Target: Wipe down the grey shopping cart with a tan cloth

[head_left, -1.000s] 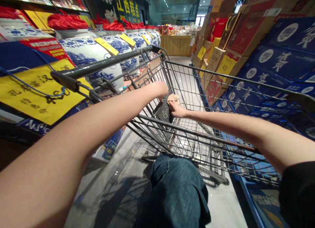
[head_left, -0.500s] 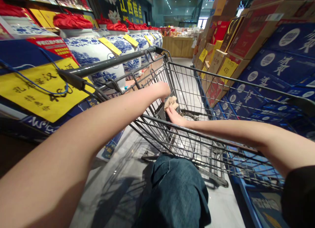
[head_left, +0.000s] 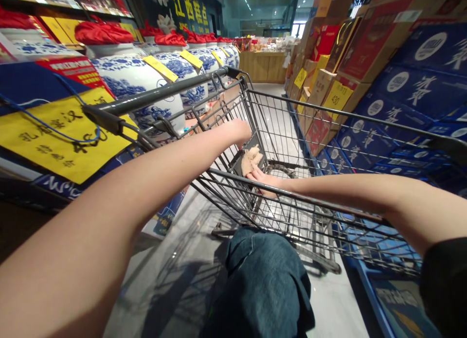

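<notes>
A dark grey wire shopping cart (head_left: 255,197) stands in front of me, with a black panel (head_left: 239,164) at its near left end. A crumpled beige cloth (head_left: 251,158) lies against that panel. My right hand (head_left: 265,181) reaches over the side rail into the basket, its fingers pressed on the lower edge of the cloth. My left hand (head_left: 241,132) is bent down over the cart's end wall, just above the cloth. Its fingers are hidden behind the wrist.
Blue-and-white porcelain jars (head_left: 136,80) with red cloth tops line the left. A yellow price sign (head_left: 60,133) hangs in front of them. Stacked blue boxes (head_left: 408,92) and brown cartons (head_left: 323,90) rise on the right. My knee (head_left: 270,275) is beside the cart.
My right hand has shifted slightly down and back, showing more of the cloth, which now hangs lower over the panel. My left hand stays nearly in place. The view has tilted a little.
</notes>
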A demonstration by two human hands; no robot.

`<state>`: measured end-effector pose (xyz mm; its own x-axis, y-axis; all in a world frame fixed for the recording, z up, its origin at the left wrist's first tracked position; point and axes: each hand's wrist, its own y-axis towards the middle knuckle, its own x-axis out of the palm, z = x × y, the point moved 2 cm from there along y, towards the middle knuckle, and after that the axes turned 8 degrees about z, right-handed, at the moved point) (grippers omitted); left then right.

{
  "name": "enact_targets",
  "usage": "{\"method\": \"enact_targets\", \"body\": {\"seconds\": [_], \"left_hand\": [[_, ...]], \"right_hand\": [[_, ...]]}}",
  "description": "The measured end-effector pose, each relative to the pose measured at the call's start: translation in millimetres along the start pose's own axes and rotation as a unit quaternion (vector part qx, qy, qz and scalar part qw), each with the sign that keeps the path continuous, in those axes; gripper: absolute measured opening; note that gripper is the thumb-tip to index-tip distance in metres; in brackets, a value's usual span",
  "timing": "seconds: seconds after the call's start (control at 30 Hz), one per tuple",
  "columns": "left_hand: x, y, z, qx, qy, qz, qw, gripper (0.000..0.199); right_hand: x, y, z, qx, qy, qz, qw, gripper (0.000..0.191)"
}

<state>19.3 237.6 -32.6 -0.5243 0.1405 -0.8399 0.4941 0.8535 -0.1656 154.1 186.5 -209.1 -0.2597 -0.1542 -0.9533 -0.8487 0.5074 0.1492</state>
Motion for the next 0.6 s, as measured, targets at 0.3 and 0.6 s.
{"method": "enact_targets", "body": {"seconds": [0.3,0.6], "left_hand": [[5.2,4.1,-3.5,0.009,-0.010,0.021,1.000,0.049],[5.7,1.1,-4.3,0.026,0.024,0.023,0.999,0.047]], "right_hand": [[-11.5,-23.1,15.9,-0.011,-0.007,-0.085,0.996,0.090],[19.7,-20.7,-4.6,-0.209,0.013,-0.086,0.974,0.097]]}}
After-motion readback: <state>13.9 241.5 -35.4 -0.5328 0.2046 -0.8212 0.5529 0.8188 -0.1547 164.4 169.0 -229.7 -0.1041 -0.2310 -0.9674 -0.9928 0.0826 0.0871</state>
